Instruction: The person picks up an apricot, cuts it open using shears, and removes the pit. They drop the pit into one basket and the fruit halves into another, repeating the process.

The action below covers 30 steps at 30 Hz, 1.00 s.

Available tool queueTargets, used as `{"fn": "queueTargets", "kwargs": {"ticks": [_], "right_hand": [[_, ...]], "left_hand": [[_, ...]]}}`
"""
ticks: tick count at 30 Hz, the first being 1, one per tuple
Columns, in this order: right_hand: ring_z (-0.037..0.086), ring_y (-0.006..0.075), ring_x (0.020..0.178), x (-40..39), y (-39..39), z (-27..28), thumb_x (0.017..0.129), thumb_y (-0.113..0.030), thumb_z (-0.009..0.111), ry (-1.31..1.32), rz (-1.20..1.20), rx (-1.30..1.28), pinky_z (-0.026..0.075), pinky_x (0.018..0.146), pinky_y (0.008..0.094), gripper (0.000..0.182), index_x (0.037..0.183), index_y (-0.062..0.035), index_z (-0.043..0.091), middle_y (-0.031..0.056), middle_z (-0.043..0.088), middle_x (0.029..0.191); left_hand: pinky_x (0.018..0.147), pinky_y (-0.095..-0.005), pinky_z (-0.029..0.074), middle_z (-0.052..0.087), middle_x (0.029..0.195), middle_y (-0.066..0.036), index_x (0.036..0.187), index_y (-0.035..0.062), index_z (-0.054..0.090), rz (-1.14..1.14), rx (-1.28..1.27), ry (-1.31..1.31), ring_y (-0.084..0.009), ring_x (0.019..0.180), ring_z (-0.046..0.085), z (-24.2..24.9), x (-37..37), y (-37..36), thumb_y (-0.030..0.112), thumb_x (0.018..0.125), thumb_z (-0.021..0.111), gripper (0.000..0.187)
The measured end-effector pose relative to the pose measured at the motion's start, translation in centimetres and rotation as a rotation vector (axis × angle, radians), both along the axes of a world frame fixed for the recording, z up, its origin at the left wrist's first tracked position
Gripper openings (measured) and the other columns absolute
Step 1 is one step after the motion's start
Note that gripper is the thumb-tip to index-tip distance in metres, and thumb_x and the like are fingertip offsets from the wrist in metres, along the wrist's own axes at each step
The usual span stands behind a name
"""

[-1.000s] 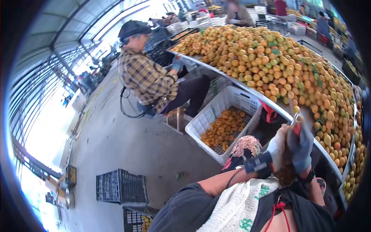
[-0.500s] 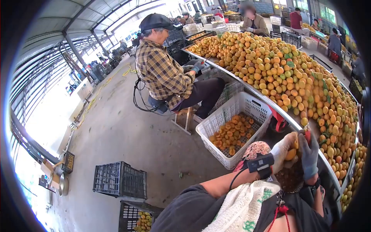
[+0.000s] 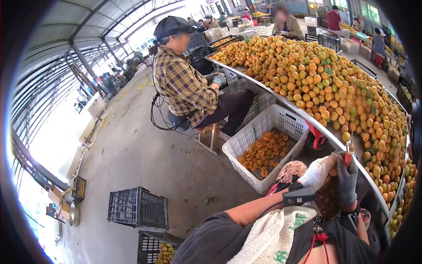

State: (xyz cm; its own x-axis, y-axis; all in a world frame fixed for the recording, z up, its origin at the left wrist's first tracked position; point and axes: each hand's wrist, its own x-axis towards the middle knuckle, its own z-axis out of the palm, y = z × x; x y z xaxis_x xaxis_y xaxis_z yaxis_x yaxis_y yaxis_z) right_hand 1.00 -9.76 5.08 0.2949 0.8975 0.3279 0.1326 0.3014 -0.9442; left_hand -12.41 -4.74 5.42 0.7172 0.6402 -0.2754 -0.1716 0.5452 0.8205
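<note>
My left hand (image 3: 320,171), in a white glove, is closed at the table's near edge. It holds an apricot (image 3: 332,172), mostly hidden between my hands. Right against it, my right hand (image 3: 347,181), in a grey glove, is wrapped round the red handle of a small knife (image 3: 348,158). The blade points up and away, toward the fruit pile. Just past my hands lies a large heap of apricots (image 3: 321,83) with a few green leaves. Left of my knees, a white plastic crate (image 3: 241,165) contains halved apricots (image 3: 263,152).
A metal-edged table (image 3: 281,97) carries the heap. To the left sits a co-worker in a checked shirt (image 3: 182,81), on a stool. A black crate (image 3: 137,207) stands on the concrete floor (image 3: 145,163), another with fruit (image 3: 149,246) below it. More people work at the back.
My two hands have drawn closer together, and the apricot is now more covered. The knife has tilted more upright. The co-worker's hands have shifted down and left.
</note>
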Motion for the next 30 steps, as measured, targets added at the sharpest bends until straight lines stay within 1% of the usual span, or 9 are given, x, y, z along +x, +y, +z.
{"fn": "queueTargets", "kwargs": {"ticks": [3,8,11,20,22,25,27,28,30], "right_hand": [[0.049,0.0063,0.078,-1.3,-0.8,1.6,0.096,-0.004,0.056,-0.074,-0.041,0.04,0.043,0.071,0.0233,0.006,0.101,-0.0019,0.058,0.0004,0.056,0.085],[0.046,0.0056,0.074,-1.1,-1.0,1.5,0.095,-0.006,0.059,-0.309,-0.024,0.155,0.041,0.067,0.0227,0.006,0.099,-0.0023,0.057,-0.0001,0.053,0.08],[0.045,0.0064,0.072,-1.2,-1.2,2.1,0.094,-0.006,0.06,-0.351,0.013,0.135,0.041,0.065,0.0239,0.008,0.099,-0.0028,0.056,-0.0004,0.052,0.078],[0.047,0.0069,0.082,-0.9,-1.7,3.1,0.096,-0.01,0.056,-0.293,0.098,0.025,0.042,0.075,0.0242,0.014,0.107,-0.0021,0.056,0.0001,0.054,0.089],[0.052,0.0077,0.086,-1.1,-1.6,2.6,0.096,-0.009,0.054,-0.083,0.135,0.019,0.045,0.08,0.0247,0.016,0.11,-0.0017,0.058,0.0006,0.058,0.094],[0.056,0.0089,0.091,-1.0,-1.7,2.7,0.098,-0.011,0.051,0.181,0.17,-0.061,0.046,0.085,0.0255,0.019,0.112,-0.0005,0.059,0.0027,0.061,0.099],[0.057,0.0097,0.093,-0.7,-1.8,2.8,0.099,-0.013,0.049,0.206,0.192,-0.067,0.046,0.086,0.0262,0.021,0.112,-0.0001,0.059,0.0035,0.062,0.101],[0.058,0.0105,0.094,-0.6,-1.8,2.8,0.1,-0.016,0.048,0.233,0.216,-0.077,0.047,0.087,0.0269,0.023,0.112,0.0004,0.059,0.0043,0.062,0.102],[0.058,0.0109,0.095,-0.4,-1.9,2.9,0.1,-0.016,0.046,0.293,0.249,-0.094,0.047,0.087,0.0269,0.024,0.112,0.0006,0.059,0.0045,0.062,0.102]], "left_hand": [[0.074,-0.0215,0.039,0.061,0.095,0.006,0.111,0.0187,0.063,0.033,-0.065,0.048,-0.0074,0.085,0.052,0.7,-0.1,-0.1,0.056,0.1,0.043,0.044],[0.04,-0.0254,0.034,0.058,0.071,0.003,0.094,0.0208,0.059,0.026,-0.236,-0.177,-0.0122,0.05,0.052,1.5,-0.8,-1.3,0.061,0.097,0.044,0.043],[0.039,-0.0248,0.034,0.058,0.07,0.005,0.093,0.0214,0.06,0.02,-0.376,-0.145,-0.0113,0.049,0.052,1.9,-0.9,-1.1,0.061,0.097,0.045,0.043],[0.039,-0.0243,0.034,0.059,0.073,0.005,0.095,0.0215,0.06,0.041,-0.337,-0.125,-0.0114,0.049,0.053,2.5,-0.9,-1.0,0.06,0.097,0.044,0.042],[0.038,-0.0246,0.033,0.059,0.074,0.004,0.096,0.0202,0.061,0.018,-0.352,-0.173,-0.0114,0.05,0.053,2.0,-1.0,-1.0,0.059,0.098,0.043,0.043],[0.052,-0.0238,0.045,0.063,0.088,0.002,0.107,0.0126,0.062,-0.036,-0.235,-0.267,-0.0092,0.066,0.06,0.5,-0.6,-0.7,0.049,0.101,0.047,0.04],[0.077,-0.0245,0.05,0.065,0.104,-0.001,0.121,0.0046,0.059,0.054,0.152,-0.268,-0.0087,0.088,0.061,-1.5,0.5,-0.1,0.037,0.102,0.052,0.038],[0.093,-0.0268,0.045,0.063,0.112,-0.002,0.129,0.0021,0.055,-0.002,0.216,-0.303,-0.0095,0.102,0.057,-1.7,0.0,0.1,0.029,0.101,0.056,0.039],[0.091,-0.0272,0.046,0.063,0.111,-0.002,0.128,0.0021,0.056,0.021,0.389,-0.236,-0.0099,0.1,0.057,-0.9,-0.3,-0.4,0.03,0.101,0.055,0.039]]}}
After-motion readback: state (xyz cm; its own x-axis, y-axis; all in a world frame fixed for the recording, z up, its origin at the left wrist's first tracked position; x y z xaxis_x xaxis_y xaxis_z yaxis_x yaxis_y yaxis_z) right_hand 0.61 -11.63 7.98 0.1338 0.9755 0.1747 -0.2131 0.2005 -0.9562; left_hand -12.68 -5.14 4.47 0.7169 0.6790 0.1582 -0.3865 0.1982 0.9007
